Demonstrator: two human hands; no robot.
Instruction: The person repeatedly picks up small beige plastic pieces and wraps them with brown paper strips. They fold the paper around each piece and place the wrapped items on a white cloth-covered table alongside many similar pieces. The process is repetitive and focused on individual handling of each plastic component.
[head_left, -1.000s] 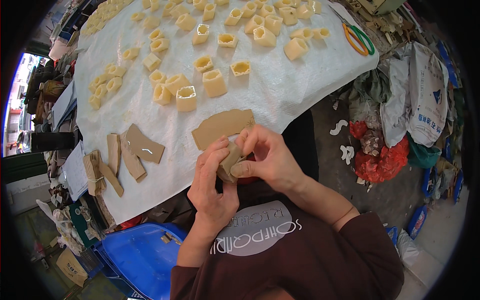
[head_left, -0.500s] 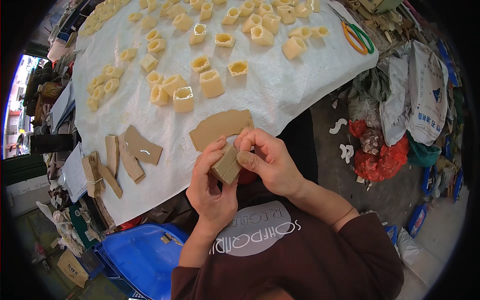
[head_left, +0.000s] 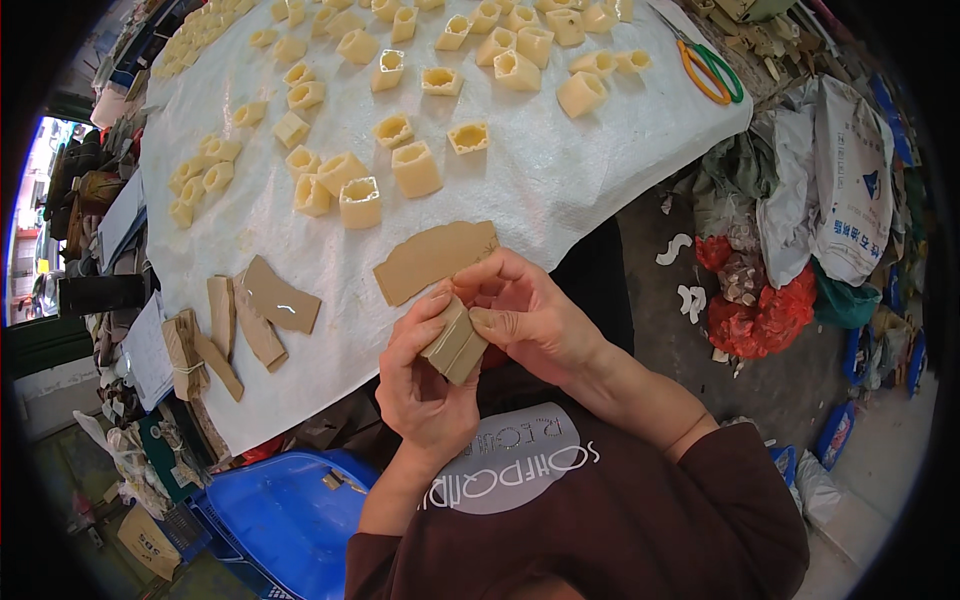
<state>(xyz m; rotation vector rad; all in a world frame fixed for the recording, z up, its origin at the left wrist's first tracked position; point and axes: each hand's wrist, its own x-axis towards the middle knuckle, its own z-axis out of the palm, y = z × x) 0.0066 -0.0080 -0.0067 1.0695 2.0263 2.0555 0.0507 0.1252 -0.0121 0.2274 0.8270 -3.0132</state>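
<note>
1. Two hands meet on one brown block, held just above the person's lap, off the near edge of the white-covered bench [head_left: 560,190].
2. Left hand [head_left: 428,365]: fingers clamped round the brown block [head_left: 453,352], gripping its left side, thumb under its near end. More of the block sits here than in the other hand.
3. Right hand [head_left: 525,312]: thumb and forefinger pinched on the block's upper right edge, thumb flat against it. Remaining fingers curled, partly hidden.
4. Block tilted; seam on its visible face slants from lower left up toward the right thumb. Full length covered by fingers, so long axis uncertain.
5. Just beyond the fingers: flat brown sheet [head_left: 430,262], far edge bowed, long axis across the bench. Right fingers nearer to its right end; not clearly touching.
6. Left of the left fingers, well apart: loose brown strips [head_left: 262,330], then a tied brown bundle [head_left: 183,355].
7. Farther out ahead: many pale yellow hollow pieces [head_left: 415,170], several with open ends showing; no contents seen inside.
8. Below left of the left fingers: blue plastic tub [head_left: 270,510] (possibly a seat), small brown bits on it.
9. Right of the right fingers, well apart: red net bags [head_left: 752,322], lumpy contents unclear.
</note>
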